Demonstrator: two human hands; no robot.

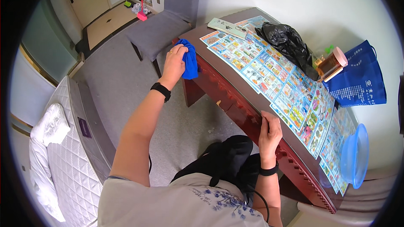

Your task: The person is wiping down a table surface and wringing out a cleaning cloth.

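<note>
My left hand [174, 64] grips a bunched blue cloth [189, 61] against the left end of the dark red wooden table [235, 111], at its scalloped front edge. Part of the cloth hangs below the fingers. Farther right, my right hand [270, 134] is at the same front edge with its fingers curled together and nothing visible in them. Whether it touches the wood I cannot tell. Printed flyers [269, 71] with rows of colourful product pictures cover much of the tabletop. A dark wristband is on each wrist.
On the table are a phone [228, 28], a black plastic bag [286, 44], a pink-lidded jar [332, 64], a blue tote bag [357, 75] and a blue plastic basin [354, 155]. A grey chair [162, 31] stands beyond the left end. A quilted mattress [73, 155] lies left.
</note>
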